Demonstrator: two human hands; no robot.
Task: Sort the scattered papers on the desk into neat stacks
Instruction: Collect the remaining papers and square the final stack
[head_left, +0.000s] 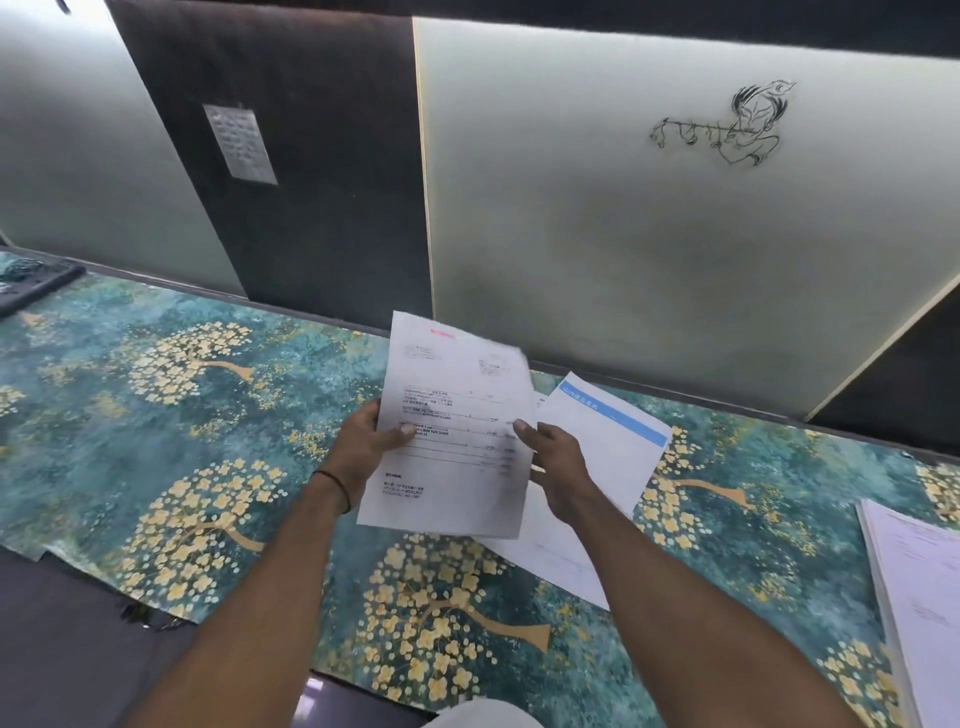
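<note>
Left hand (371, 441) and right hand (553, 462) pinch opposite edges of a printed sheet (452, 431), lifted off the tabletop (156, 467), probably to read and sort it; finished stack (919, 582) well apart.

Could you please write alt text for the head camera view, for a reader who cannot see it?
Both hands, left hand and right hand, hold a printed sheet above a teal, tree-patterned desk cover. Loose sheets, one with a blue band, lie beneath, and a paper stack sits at the right edge.
</note>
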